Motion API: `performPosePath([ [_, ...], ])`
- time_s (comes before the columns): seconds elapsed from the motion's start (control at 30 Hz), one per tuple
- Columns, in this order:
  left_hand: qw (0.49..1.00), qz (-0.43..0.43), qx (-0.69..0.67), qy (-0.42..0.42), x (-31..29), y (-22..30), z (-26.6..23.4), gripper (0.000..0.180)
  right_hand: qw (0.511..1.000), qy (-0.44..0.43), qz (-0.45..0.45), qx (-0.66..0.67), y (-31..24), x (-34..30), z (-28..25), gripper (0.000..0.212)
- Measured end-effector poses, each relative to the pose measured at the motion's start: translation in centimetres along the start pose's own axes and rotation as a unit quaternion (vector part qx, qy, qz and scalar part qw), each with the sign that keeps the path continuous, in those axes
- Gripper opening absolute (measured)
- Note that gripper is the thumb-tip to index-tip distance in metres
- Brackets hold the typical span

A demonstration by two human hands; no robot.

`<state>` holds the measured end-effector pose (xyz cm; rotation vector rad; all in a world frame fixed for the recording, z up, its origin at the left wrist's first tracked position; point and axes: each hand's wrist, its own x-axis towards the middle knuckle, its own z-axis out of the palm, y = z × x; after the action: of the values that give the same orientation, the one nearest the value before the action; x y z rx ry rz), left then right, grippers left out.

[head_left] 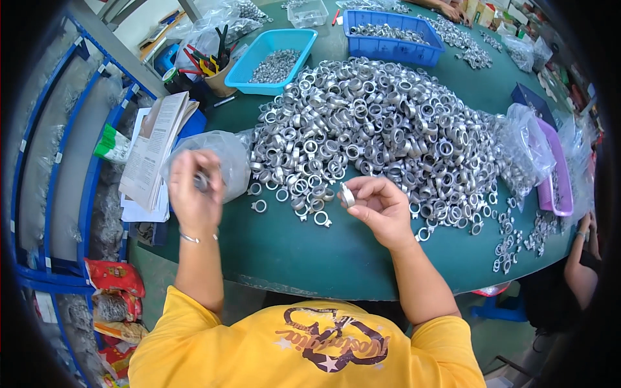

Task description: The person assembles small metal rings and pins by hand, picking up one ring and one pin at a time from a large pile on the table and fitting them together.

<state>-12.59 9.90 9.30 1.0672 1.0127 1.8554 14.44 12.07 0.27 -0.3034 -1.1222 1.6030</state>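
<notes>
My right hand (381, 207) pinches a silver metal ring (348, 196) with a small lug between thumb and fingers, just above the green table. My left hand (197, 194), somewhat blurred, is closed around what looks like another grey metal ring (202, 182). It hovers over a translucent plastic bag (226, 152) at the table's left side; the bag's contents are hard to see. In front of both hands rises a large heap of similar metal rings (381, 116), with several loose ones lying flat at its near edge.
Behind the heap stand a light-blue basket (236, 76) and a blue basket (394, 57), both holding small metal parts. A pot of pliers (220, 77) and an open book (155, 152) are at left. A pink basket (564, 194) and a co-worker's arm (580, 271) are at right.
</notes>
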Motion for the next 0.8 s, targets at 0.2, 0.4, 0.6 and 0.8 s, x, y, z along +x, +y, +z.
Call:
performPosePath([
  [0.2,0.828,0.087,0.552,-0.040,3.0,-0.9,-6.8,0.014,0.999,-0.006,-0.025,0.020,0.2,0.2,0.6,0.030],
  [0.4,0.942,0.059,0.314,-0.100,-2.6,-2.3,1.5,0.007,1.000,-0.010,-0.024,0.007,0.1,-0.2,0.9,0.030],
  [0.6,0.944,-0.122,0.118,-0.282,-5.8,-6.6,5.1,0.014,0.976,-0.049,-0.086,-0.192,0.8,-0.6,1.5,0.031],
  [0.8,0.944,0.000,0.168,-0.284,-6.8,-8.1,4.1,0.012,0.991,-0.035,-0.054,-0.118,1.2,-0.6,1.6,0.033],
])
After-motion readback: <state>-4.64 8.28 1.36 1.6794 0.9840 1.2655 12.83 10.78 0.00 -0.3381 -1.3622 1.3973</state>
